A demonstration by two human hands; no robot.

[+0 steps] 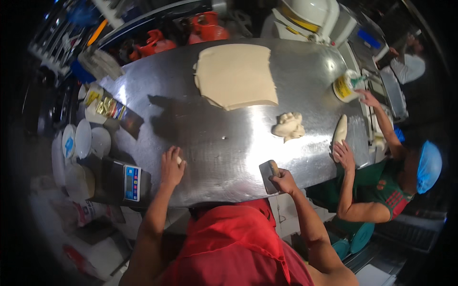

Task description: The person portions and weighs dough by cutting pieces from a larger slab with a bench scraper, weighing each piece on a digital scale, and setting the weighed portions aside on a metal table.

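Observation:
At the near edge of the steel table, my right hand [285, 181] grips a dough scraper [268, 180] by its wooden handle, its flat blade at the tabletop. Farther left, my left hand [171, 168] is curled low over the steel, with a small pale piece of dough [179, 160] showing by the thumb. A lumpy heap of dough [289, 126] lies right of the middle, beyond the scraper. Behind it, a large flat sheet of dough [235, 75] is spread at the far side.
A co-worker's hand [343, 153] rests on a long dough roll [340, 132] at the right; the other reaches toward a white tub [347, 86]. A digital scale [132, 182] stands at the near left, beside several white bowls [83, 138]. Red gas cylinders [208, 28] stand behind the table.

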